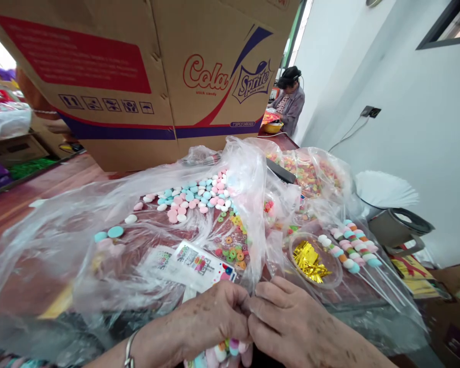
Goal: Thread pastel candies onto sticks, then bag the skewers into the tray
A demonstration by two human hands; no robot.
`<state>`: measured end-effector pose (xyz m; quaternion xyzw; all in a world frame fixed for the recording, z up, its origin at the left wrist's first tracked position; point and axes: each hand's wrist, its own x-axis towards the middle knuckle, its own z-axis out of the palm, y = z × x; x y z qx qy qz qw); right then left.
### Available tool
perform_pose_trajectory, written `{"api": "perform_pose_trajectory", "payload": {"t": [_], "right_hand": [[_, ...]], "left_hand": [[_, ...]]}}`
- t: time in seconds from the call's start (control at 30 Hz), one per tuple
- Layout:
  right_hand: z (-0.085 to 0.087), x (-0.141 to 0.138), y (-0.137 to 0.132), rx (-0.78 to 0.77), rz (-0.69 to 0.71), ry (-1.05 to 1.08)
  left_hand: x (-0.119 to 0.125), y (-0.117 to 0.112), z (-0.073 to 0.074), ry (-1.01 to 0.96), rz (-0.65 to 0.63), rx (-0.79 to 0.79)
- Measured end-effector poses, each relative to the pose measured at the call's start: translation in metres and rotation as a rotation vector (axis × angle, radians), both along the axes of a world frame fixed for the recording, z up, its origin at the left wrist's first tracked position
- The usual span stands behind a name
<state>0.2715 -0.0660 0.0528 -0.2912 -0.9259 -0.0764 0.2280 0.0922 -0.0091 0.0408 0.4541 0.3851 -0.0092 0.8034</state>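
My left hand [210, 314], with a bracelet on its wrist, is closed at the bottom centre. Pressed up against it, my right hand [287, 319] also has its fingers closed. Between and below them shows a clear bag of colourful candies [216, 355], its top hidden by my fingers. Printed cards [203, 266] lie just beyond my left hand. A round clear tub [337, 276] with gold twist ties [310, 261] sits beyond my right hand. Skewers of candy [354, 245] on white sticks lie to the right of it.
A big cardboard box [168, 102] stands at the back. Clear plastic sheeting holds pastel candies [191, 197] and small ring candies [233, 250]. A black-handled tool [280, 170] rests on a bag of ring candies [314, 174]. A grey jug [400, 227] is at right; another person [291, 105] sits behind.
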Motion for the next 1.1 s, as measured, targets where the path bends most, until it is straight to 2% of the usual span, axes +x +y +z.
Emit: {"api": "perform_pose_trajectory", "payload": {"t": [0.07,0.1,0.17,0.23,0.33,0.4,0.43,0.47,0.53,0.63,0.7,0.77,0.8,0.83,0.9,0.93,1.0,1.03,1.1], "right_hand": [[-0.001,-0.006,-0.003,0.032,-0.076,0.007],[-0.003,-0.009,-0.004,0.055,-0.136,0.027],[-0.008,-0.016,-0.004,0.123,-0.3,0.074],[-0.015,-0.02,0.001,0.182,-0.482,0.116],[-0.023,-0.018,0.017,0.132,-0.661,0.226],[-0.023,-0.014,0.029,0.079,-0.71,0.353],[-0.021,-0.014,0.033,0.079,-0.716,0.426],[-0.018,-0.015,0.036,0.086,-0.709,0.497],[-0.01,-0.022,0.036,0.09,-0.66,0.608],[-0.003,-0.043,0.027,0.06,-0.528,0.677],[-0.003,-0.054,0.021,-0.001,-0.459,0.725],[-0.005,-0.057,0.018,-0.119,-0.443,0.806],[-0.006,-0.056,0.018,-0.18,-0.456,0.85],[-0.006,-0.054,0.018,-0.214,-0.481,0.886],[-0.006,-0.05,0.019,-0.205,-0.524,0.92],[-0.005,-0.05,0.019,-0.179,-0.523,0.928],[-0.006,-0.056,0.015,-0.173,-0.459,0.961],[-0.007,-0.062,0.013,-0.234,-0.405,0.998],[-0.011,-0.078,0.007,-0.501,-0.316,1.128]], "left_hand": [[0.0,-0.001,0.008,0.079,-0.007,0.137],[0.001,-0.003,0.011,0.143,0.006,0.281],[0.007,-0.005,0.014,0.254,0.081,0.702],[0.013,-0.007,0.011,0.285,0.167,1.144],[0.018,-0.013,0.001,0.17,0.283,1.573],[0.016,-0.02,-0.003,0.021,0.417,1.71],[0.014,-0.023,-0.004,-0.049,0.481,1.682],[0.012,-0.027,-0.003,-0.1,0.53,1.57],[0.008,-0.028,0.002,-0.149,0.592,1.145],[0.003,-0.015,0.017,-0.257,0.71,0.437],[-0.004,0.0,0.03,-0.422,0.763,0.21],[-0.017,0.013,0.04,-0.586,0.686,0.239],[-0.025,0.018,0.043,-0.622,0.567,0.288],[-0.031,0.021,0.044,-0.617,0.444,0.358],[-0.04,0.021,0.041,-0.452,0.253,0.479],[-0.042,0.019,0.038,-0.346,0.248,0.517],[-0.039,0.012,0.031,-0.214,0.387,0.478],[-0.036,0.008,0.028,-0.212,0.485,0.41],[-0.029,-0.001,0.025,-0.267,0.63,0.26]]}}
